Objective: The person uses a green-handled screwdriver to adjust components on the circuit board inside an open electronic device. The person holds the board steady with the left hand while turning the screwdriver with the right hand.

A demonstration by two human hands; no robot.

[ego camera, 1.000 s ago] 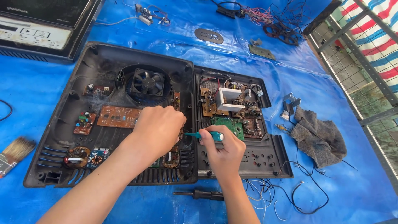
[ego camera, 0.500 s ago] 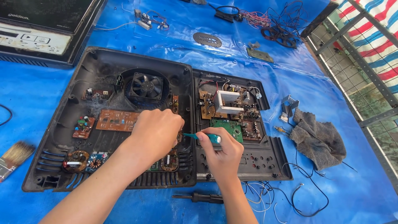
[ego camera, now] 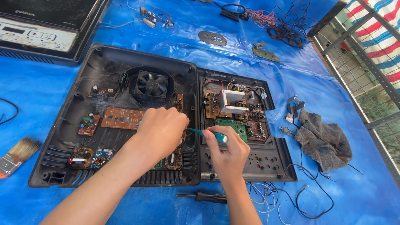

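The left hand rests knuckles-up inside the open black appliance casing, fingers curled down onto the circuit boards near the casing's right edge; whether it grips anything beneath cannot be told. The right hand is closed around a teal-handled screwdriver, whose tip points left toward the left hand's fingertips, over the seam between the casing and the smaller black panel beside it. A cooling fan sits above the left hand, and an orange-brown circuit board lies just to its left. A grey rag lies on the blue tarp to the right, a paintbrush to the far left, and a dark tool lies below the casing.
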